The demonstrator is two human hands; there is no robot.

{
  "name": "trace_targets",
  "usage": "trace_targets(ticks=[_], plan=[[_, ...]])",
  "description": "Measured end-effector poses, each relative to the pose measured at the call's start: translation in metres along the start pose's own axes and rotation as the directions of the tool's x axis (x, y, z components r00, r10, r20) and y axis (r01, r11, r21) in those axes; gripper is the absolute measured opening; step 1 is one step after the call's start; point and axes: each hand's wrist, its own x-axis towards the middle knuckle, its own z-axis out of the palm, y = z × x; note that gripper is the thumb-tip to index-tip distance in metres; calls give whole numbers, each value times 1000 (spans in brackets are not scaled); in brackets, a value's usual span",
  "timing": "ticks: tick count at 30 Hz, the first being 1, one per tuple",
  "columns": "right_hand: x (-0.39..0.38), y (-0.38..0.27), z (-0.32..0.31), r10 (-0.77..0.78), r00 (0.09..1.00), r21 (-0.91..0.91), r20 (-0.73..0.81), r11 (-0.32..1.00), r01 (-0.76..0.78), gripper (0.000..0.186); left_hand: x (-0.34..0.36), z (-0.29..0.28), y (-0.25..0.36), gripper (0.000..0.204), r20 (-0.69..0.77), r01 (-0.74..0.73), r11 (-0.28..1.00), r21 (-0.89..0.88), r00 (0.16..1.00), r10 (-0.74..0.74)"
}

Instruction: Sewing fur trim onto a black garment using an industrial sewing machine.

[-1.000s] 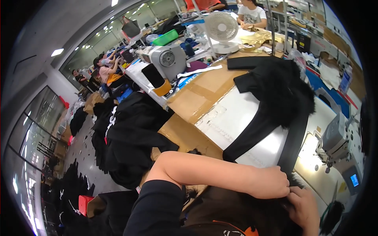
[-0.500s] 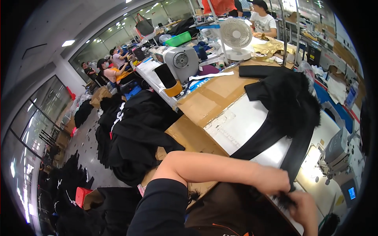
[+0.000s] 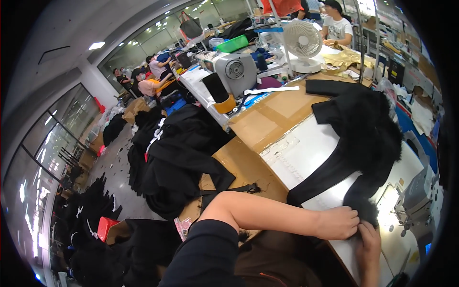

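Observation:
A black garment with shaggy fur trim [image 3: 366,126] lies across the white worktable, its long panels trailing toward me. My left hand [image 3: 336,223] reaches across from the left, fingers closed at the furry lower end of the garment. Beside it, my right hand [image 3: 369,239] has its bent fingers closed on the same furry end. The two hands nearly meet, and the exact edge between their fingertips is hidden. Just right of the fur stands a sewing machine [image 3: 417,191] with its lamp lit over the needle area.
Cardboard [image 3: 267,119] covers the far tabletop. A pile of black garments [image 3: 179,162] hangs over the table's left side. Farther off are a grey machine [image 3: 234,69], a white fan [image 3: 302,40] and a green basket [image 3: 233,44]. A person [image 3: 337,28] sits beyond the fan; others work at far left.
Both hands have moved up the table with the garment's furry end, bunching its near panel. My left forearm has shifted right. The whole view has swung slightly left.

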Motion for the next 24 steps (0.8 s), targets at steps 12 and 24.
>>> trace_targets(ticks=[12,24], plan=[[-15,7,-2,-200,978,-415,-60,896,157,30,7,9,18,19,-14,95,994,47,995,-95],[-11,-5,-21,-124,990,-197,-66,974,108,27,28,-4,18,16,81,133,948,-288,990,-114]])
